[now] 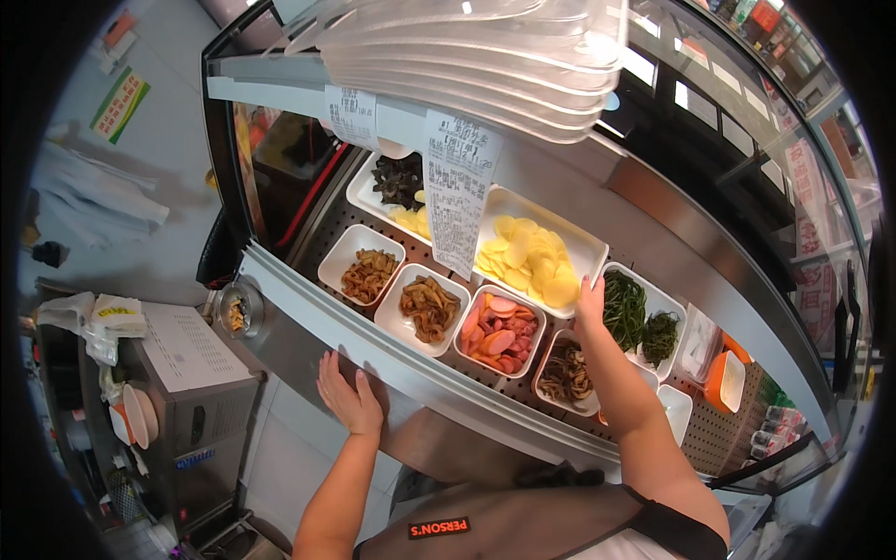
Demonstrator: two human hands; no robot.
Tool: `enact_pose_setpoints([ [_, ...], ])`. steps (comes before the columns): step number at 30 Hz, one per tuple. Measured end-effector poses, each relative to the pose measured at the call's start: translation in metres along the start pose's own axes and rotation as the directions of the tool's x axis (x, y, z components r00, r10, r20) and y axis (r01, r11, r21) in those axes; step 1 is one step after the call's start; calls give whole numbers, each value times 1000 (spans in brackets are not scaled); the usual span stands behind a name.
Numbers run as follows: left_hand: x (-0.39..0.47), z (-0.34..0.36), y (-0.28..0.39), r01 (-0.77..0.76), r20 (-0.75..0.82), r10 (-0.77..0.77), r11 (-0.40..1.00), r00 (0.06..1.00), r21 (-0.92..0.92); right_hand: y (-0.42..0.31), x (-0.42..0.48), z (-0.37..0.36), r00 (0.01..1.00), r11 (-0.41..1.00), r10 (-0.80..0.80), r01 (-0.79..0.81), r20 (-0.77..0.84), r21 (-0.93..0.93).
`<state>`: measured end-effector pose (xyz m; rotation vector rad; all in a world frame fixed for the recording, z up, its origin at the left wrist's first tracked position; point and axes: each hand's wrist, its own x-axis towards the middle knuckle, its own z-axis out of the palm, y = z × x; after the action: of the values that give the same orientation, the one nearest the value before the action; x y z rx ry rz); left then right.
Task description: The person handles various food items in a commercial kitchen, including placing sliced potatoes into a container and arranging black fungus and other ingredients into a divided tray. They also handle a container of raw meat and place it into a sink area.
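Observation:
My left hand [351, 399] lies flat with spread fingers on the stainless steel front ledge [420, 437] of a refrigerated display case. With my right hand [590, 302] I grip the right end of a white tray [595, 253] of yellow potato slices [535, 259]. In front of that tray stand white dishes of sliced pink sausage [498, 334], brown strips [428, 308], browned pieces [369, 273] and mushrooms [565, 371]. Black fungus [397, 183] and more pale slices lie in a tray at the left. Green seaweed-like strips [624, 308] fill part of a tray beyond my right forearm.
Stacked clear plastic containers [476, 63] stand on the upper shelf. A printed paper slip [458, 203] hangs over the trays. A metal bowl [239, 310] sits at the ledge's left end. Orange-and-white containers [724, 381] and bottles [777, 427] are at the right. A steel cabinet [203, 399] stands left.

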<state>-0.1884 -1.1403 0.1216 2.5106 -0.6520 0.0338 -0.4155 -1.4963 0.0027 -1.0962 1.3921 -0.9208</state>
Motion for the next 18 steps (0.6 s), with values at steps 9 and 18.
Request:
enact_pose_setpoints([
  [9,-4,-7,7,-21,-13,21,1000,1000,-4,28,38,3,965,927,252,-219,72,-304],
  [18,-11,-2,6,-155,-55,145,908,988,-389,-42,-19,95,904,828,-385,427,184,-363],
])
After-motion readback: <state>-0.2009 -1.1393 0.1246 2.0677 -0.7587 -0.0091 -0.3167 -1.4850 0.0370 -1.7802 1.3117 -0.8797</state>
